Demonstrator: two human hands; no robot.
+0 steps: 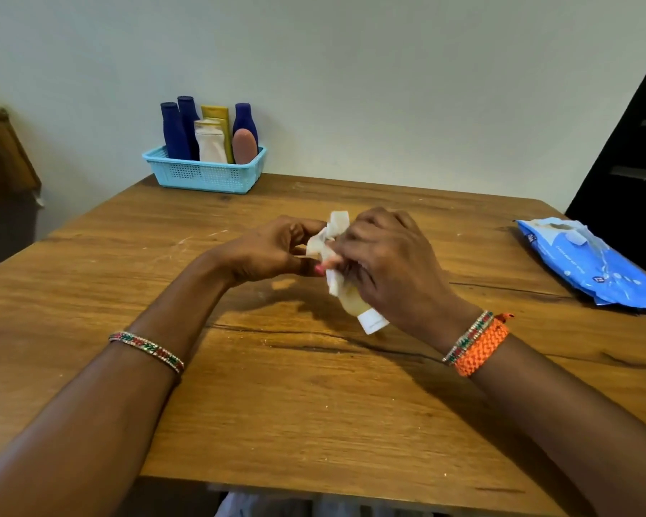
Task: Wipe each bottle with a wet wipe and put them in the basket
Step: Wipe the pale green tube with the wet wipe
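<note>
Above the middle of the wooden bench [314, 404], both hands are busy with one small bottle [353, 302] held clear of the surface. The right hand [385, 263] is curled round its upper part, so only the pale, yellowish lower body and a white end piece, which may be a cap or a label, stick out below the palm toward the person. The left hand [273, 251] pinches a crumpled white wet wipe [331, 236] that is bunched against the hidden end of the bottle, its fingers bent and closed on the cloth. The bottle looks like thin clear plastic, so it is probably light and a little squeezable, and a damp film from the wipe would likely make it slippery; a firm wrap round the body, as the right hand has now, seems safer than a fingertip hold at the narrow end. The wipe is soft and limp and will fold wherever it is pressed, so it needs to be kept bunched under the fingers. At the far left edge of the bench, against the wall, stands a light blue basket [202, 177] already packed with upright bottles [211, 141] in dark blue, yellow, white and pink, leaving little room. A blue pack of wipes [590, 263] lies well apart at the right edge.
</note>
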